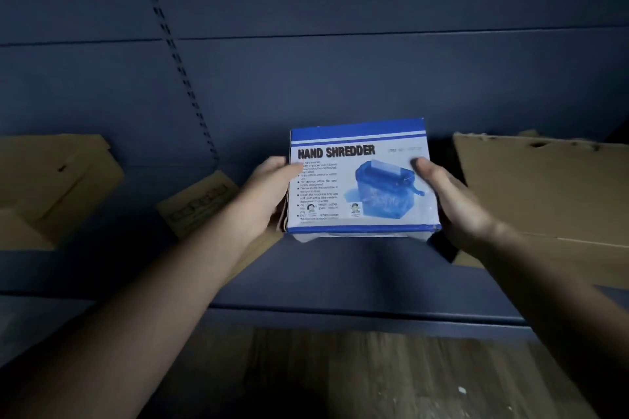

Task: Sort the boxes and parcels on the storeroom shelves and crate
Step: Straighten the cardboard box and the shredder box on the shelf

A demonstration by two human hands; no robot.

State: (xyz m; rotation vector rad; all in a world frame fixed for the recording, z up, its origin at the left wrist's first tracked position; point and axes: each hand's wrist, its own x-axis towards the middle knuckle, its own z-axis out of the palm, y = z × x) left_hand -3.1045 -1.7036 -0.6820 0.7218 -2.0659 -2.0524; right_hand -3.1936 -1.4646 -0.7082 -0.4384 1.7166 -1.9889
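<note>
1. Blue-white HAND SHREDDER box [360, 180] over the shelf [340, 279] middle; left hand [269, 194] and right hand [452, 204] grip its 2 side edges.
2. Flanking it: left carton [51, 180], flat carton [197, 204] by the left wrist, right carton [551, 187], which is cut off at the frame edge.
3. Dim light; can't tell if the box touches the shelf.

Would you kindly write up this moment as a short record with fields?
held: shredder box, blue and white
left hand: grips its left side
right hand: grips its right side
under it: dark blue shelf; contact unclear
to the left: tan carton and small carton
to the right: big carton
</note>
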